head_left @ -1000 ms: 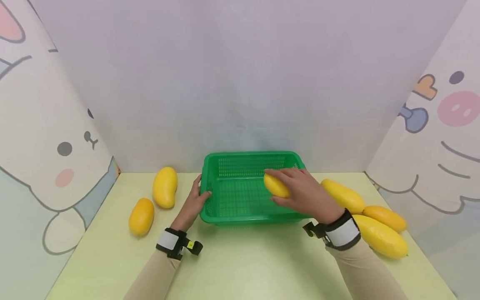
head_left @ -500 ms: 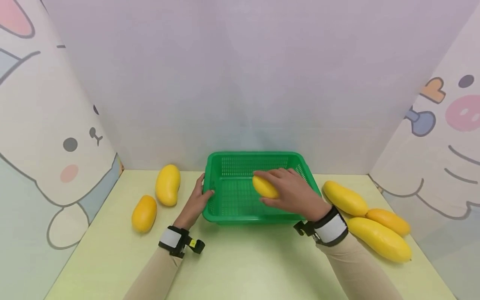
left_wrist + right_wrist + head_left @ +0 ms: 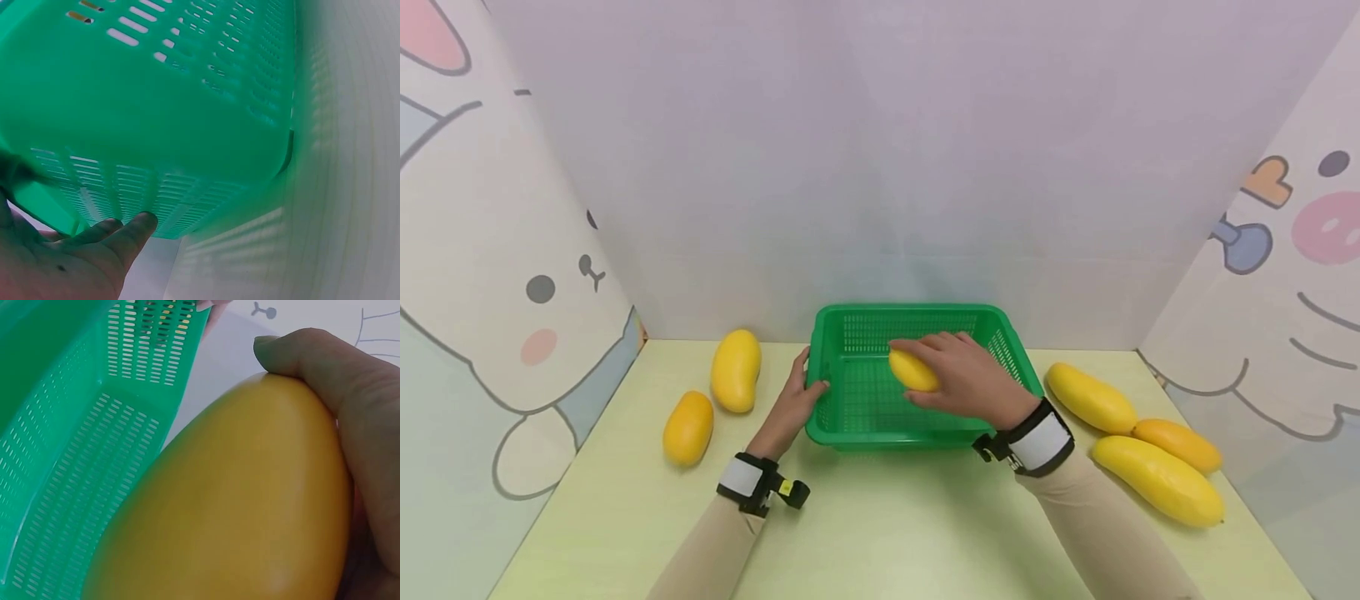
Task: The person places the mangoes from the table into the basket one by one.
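Head view: the right hand (image 3: pixel 964 379) holds a yellow mango (image 3: pixel 913 370) over the green basket (image 3: pixel 850 427), the fruit at its nine o'clock. The left hand (image 3: pixel 792 405) grips the basket's left rim. Left wrist view: fingers (image 3: pixel 128 232) lie against the slotted wall. Right wrist view: fingers (image 3: pixel 325 369) wrap the mango.

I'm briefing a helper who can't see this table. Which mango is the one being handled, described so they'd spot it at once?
Find the green basket at the middle back of the table. Over its inside, the right hand holds one yellow mango. It is the only mango in a hand; the other five lie on the table beside the basket.
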A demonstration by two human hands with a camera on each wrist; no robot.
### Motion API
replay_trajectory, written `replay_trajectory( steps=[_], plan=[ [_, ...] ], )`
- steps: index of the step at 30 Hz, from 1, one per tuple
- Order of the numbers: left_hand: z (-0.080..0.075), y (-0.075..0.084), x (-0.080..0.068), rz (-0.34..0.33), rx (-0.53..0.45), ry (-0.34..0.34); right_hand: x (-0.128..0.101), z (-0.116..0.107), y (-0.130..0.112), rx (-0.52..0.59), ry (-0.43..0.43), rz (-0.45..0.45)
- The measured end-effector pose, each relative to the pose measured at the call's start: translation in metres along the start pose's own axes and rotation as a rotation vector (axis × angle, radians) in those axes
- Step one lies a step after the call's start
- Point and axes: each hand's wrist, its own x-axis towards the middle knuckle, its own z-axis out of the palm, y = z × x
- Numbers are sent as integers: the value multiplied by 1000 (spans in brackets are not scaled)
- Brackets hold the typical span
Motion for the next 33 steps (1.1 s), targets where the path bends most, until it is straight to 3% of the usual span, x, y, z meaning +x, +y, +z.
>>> replay_trajectory(
  steps=[5,12,15,28,33],
  plan=[
    [-1,-3,2,2,-14,-3,8,4,2,0,-20,-6],
    [-4,-31,21,3,-22,8,18,7,4,-1,-31,-15],
    [-4,-35,23,18,-18,13,21,8,5,6,-35,-21],
    [-4,-39,24,32,-12,24,36,15,12,6,-46,-18],
    [-2,-14,10,16,-12,11,42,20,16,7,-48,-7]
  ],
)
